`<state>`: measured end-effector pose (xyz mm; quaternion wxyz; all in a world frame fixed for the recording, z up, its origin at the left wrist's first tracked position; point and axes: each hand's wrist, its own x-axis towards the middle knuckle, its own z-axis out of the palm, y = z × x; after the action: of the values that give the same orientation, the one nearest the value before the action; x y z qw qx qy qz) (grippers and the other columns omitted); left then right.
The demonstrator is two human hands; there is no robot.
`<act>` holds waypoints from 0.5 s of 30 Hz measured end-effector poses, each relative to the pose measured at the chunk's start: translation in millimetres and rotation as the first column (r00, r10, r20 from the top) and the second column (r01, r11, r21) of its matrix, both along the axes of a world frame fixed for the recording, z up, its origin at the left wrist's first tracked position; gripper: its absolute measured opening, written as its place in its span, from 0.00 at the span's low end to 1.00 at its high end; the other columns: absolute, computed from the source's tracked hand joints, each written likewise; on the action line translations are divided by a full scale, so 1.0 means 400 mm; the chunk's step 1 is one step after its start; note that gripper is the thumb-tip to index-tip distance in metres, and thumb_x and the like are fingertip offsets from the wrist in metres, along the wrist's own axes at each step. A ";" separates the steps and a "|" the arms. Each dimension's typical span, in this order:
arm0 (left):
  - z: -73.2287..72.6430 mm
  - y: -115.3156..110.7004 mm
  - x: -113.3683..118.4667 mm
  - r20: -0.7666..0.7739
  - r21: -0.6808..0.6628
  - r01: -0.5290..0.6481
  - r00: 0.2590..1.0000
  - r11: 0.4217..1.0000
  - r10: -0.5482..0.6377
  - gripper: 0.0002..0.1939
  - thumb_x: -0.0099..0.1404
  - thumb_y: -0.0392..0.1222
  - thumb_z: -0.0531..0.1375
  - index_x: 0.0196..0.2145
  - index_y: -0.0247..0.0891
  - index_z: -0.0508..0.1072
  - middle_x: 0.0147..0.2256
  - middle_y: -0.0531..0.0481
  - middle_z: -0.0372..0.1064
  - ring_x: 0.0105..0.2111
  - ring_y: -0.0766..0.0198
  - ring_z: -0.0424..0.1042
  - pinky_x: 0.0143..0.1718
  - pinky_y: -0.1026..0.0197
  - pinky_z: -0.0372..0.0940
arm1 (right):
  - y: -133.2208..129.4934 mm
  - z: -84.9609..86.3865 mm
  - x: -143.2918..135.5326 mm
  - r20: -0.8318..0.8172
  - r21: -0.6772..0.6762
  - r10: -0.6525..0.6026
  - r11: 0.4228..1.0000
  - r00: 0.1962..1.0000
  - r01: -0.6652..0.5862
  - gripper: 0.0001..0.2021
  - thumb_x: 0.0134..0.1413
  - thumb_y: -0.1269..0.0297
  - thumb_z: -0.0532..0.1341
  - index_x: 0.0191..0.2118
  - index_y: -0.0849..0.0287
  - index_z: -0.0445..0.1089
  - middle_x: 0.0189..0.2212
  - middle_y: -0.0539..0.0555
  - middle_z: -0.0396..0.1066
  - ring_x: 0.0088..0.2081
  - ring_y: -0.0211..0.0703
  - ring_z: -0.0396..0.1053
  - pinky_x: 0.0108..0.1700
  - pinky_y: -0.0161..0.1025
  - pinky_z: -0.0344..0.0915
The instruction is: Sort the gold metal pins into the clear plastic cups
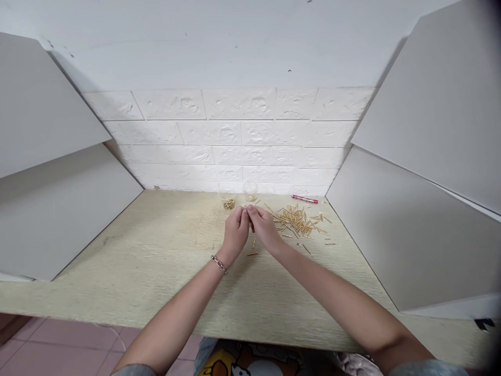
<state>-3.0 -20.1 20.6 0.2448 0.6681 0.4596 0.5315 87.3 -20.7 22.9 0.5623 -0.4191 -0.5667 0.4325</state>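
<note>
My left hand [236,227] and my right hand [263,226] meet at the fingertips over the middle of the table, both with fingers closed. A tiny bit of gold shows between them, too small to name. Right of my right hand lies a loose pile of thin gold sticks [297,219], with a few strays [252,254] below my hands. Just behind my left hand stands a small clear container [229,204] with gold pieces in it. A second clear container [251,197] with a few gold pieces is beyond my fingertips.
A red pen-like stick [305,199] lies near the white brick-patterned wall [258,130]. Grey-white panels stand at the left [70,209] and right [422,230] of the pale wooden table [148,261]. Tiny gold specks are scattered left of my hands.
</note>
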 end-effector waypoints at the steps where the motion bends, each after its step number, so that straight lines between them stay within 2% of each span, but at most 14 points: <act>1: -0.003 0.001 0.002 -0.004 -0.001 -0.013 1.000 1.000 0.013 0.16 0.65 0.44 0.46 0.20 0.38 0.54 0.19 0.56 0.53 0.22 0.69 0.54 0.25 0.64 0.51 | -0.001 -0.001 -0.004 -0.007 0.004 -0.020 1.000 1.000 0.020 0.21 0.51 0.45 0.50 0.20 0.57 0.57 0.16 0.46 0.52 0.20 0.34 0.50 0.22 0.33 0.49; 5: -0.009 0.001 0.010 0.051 -0.054 -0.003 0.999 0.999 0.006 0.16 0.65 0.45 0.46 0.21 0.38 0.54 0.19 0.56 0.52 0.21 0.69 0.54 0.24 0.65 0.51 | -0.003 -0.008 -0.016 -0.040 -0.007 -0.092 0.996 0.995 0.092 0.18 0.52 0.49 0.50 0.21 0.57 0.57 0.18 0.46 0.54 0.21 0.35 0.52 0.23 0.32 0.51; 10: 0.001 -0.003 0.016 0.198 -0.188 0.113 0.977 0.976 -0.075 0.16 0.64 0.48 0.47 0.21 0.38 0.55 0.19 0.57 0.52 0.20 0.70 0.53 0.21 0.66 0.51 | -0.003 -0.015 -0.024 -0.115 -0.084 -0.146 0.987 0.983 0.137 0.16 0.52 0.52 0.50 0.21 0.57 0.56 0.17 0.46 0.54 0.20 0.35 0.52 0.22 0.33 0.52; 12: 0.006 -0.003 0.015 0.217 -0.200 0.147 0.971 0.969 -0.102 0.16 0.64 0.48 0.47 0.21 0.38 0.56 0.19 0.57 0.52 0.19 0.71 0.54 0.20 0.66 0.51 | -0.007 -0.012 -0.026 -0.128 -0.104 -0.159 0.984 0.979 0.147 0.16 0.52 0.52 0.50 0.20 0.57 0.55 0.16 0.46 0.53 0.19 0.34 0.51 0.21 0.33 0.51; 15: 0.012 -0.006 0.014 0.191 -0.167 0.139 0.976 0.976 -0.106 0.17 0.63 0.49 0.48 0.20 0.38 0.55 0.18 0.57 0.52 0.19 0.71 0.54 0.20 0.66 0.51 | -0.015 -0.003 -0.028 -0.126 -0.094 -0.160 0.984 0.979 0.149 0.16 0.52 0.52 0.49 0.20 0.56 0.54 0.15 0.45 0.52 0.18 0.34 0.51 0.20 0.33 0.50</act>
<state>2.7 -22.3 25.3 0.3772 0.6195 0.4392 0.5301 76.2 -26.7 21.8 0.6124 -0.4554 -0.4749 0.4382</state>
